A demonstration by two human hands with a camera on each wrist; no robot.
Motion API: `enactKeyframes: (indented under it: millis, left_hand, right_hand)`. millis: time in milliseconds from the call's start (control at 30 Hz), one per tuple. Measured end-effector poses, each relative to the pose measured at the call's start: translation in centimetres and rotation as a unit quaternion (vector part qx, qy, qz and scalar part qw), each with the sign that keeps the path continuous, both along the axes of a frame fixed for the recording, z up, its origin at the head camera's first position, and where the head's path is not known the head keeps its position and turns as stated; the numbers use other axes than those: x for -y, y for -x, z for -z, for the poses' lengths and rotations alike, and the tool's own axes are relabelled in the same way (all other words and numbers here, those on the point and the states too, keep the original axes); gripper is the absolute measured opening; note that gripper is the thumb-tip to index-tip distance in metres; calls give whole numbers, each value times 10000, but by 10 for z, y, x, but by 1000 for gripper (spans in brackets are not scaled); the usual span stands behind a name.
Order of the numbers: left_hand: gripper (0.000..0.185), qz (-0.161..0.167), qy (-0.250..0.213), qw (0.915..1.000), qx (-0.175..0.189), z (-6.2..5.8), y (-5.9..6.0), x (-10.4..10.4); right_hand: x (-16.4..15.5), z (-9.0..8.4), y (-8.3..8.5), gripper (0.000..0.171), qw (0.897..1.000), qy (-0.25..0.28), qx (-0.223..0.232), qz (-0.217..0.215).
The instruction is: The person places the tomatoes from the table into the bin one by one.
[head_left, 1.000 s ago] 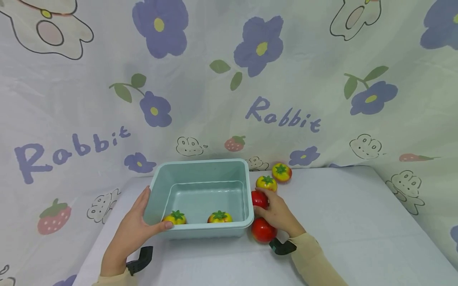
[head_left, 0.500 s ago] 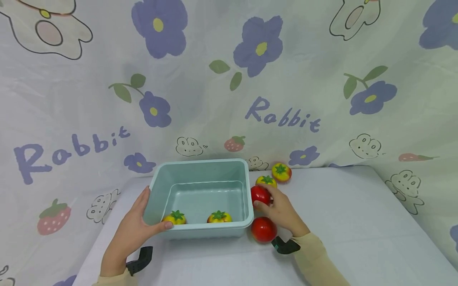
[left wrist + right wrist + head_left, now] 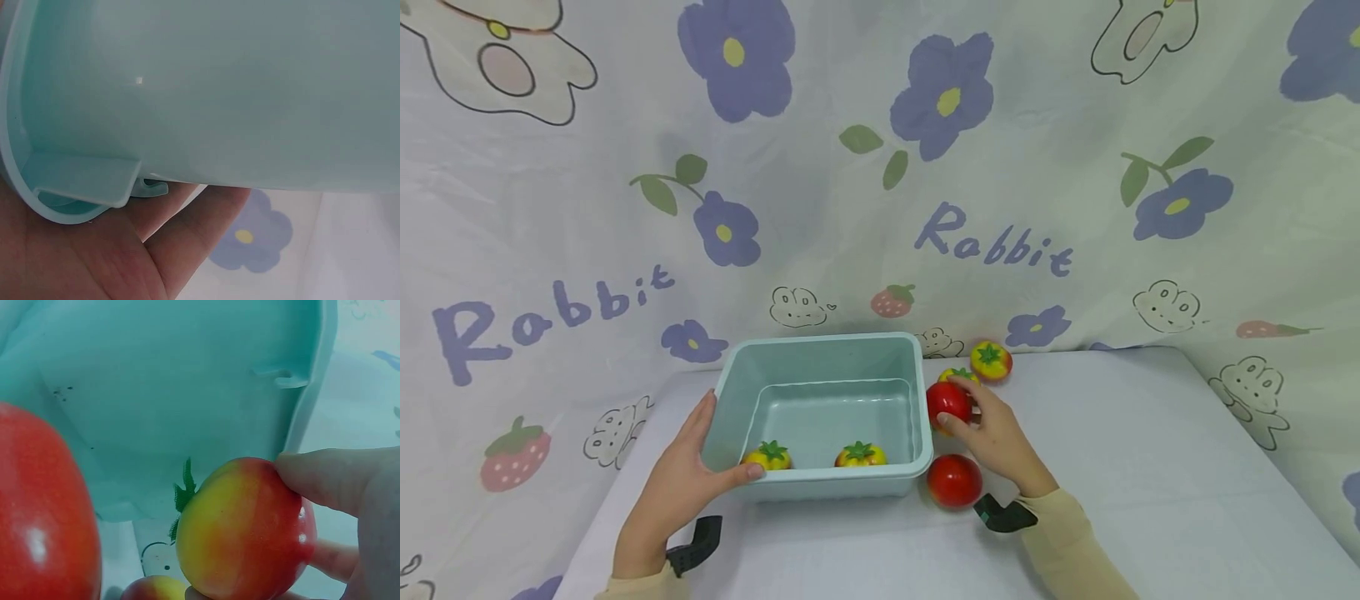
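My left sleeve is plain pale beige, showing as a short stretch at the bottom edge, left of centre. My right sleeve, the same beige, runs long into the lower right, softly creased. At the left cuff I wear a black, elbow-bent wrist mount; the right cuff has a matching black mount, touched with green near its left end.

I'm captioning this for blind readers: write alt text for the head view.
A right hand grips a glossy round fruit, red side showing, beside a pale-teal rectangular plastic tub held by the left hand. Two mostly yellow round fruits with leafy green tops sit inside.
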State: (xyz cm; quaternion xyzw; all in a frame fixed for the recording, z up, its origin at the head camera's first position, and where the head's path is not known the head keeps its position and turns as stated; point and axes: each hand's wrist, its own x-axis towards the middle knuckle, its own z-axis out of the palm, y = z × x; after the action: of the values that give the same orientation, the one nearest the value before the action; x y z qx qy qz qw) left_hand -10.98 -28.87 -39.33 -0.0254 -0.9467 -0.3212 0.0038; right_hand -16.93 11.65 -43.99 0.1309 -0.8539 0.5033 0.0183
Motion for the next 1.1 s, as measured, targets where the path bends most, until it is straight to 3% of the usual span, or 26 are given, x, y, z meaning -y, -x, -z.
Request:
enactKeyframes:
  millis: [1100]
  left_hand:
    - [127, -55, 0, 10000, 33, 0, 0, -1]
  right_hand:
    - [0, -23, -14, 69, 9921, 512, -1066, 421]
